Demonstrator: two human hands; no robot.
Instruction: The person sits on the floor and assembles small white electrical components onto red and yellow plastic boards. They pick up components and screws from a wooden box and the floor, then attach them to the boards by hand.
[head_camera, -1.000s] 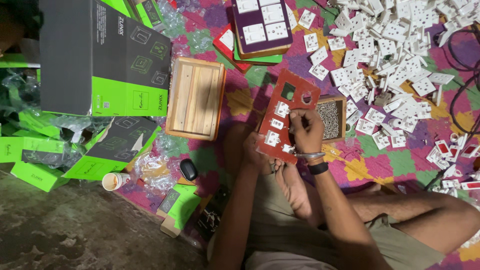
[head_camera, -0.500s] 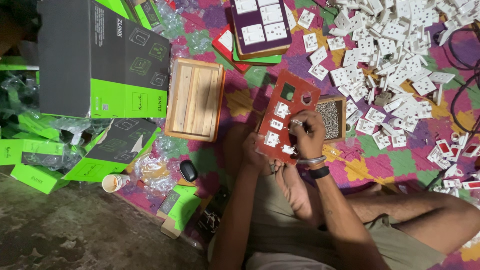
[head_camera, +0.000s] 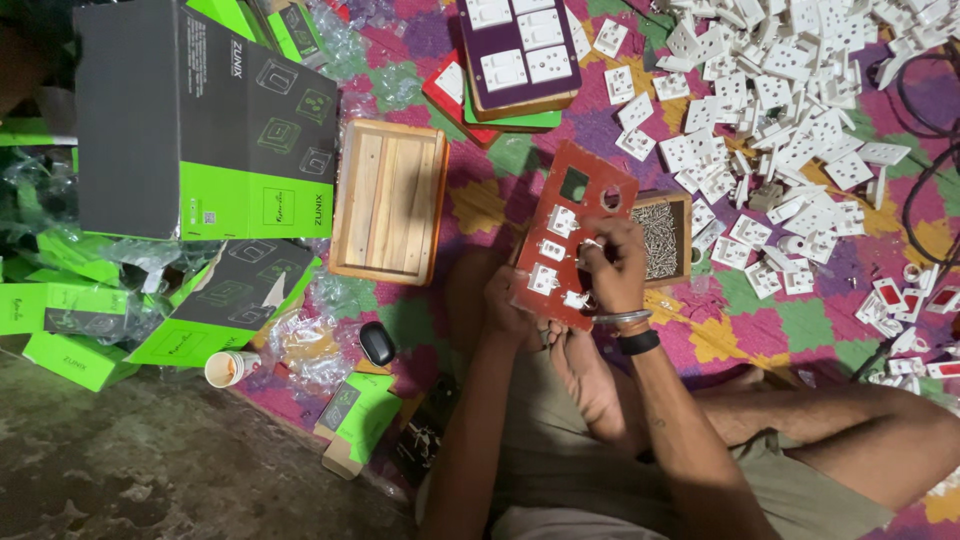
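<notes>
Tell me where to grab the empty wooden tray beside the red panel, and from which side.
Take the wooden tray by its long raised rims, coming from above, one hand per side. It lies flat and empty, so nothing can spill, and its near edge is free. The left hand and right hand are both on the red panel.

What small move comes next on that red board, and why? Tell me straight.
Probably press the small white switch module home into the red rectangular cut-out panel. The right hand rests over its lower row, the left hand steadies the edge, and two upper cut-outs are unfilled.
</notes>
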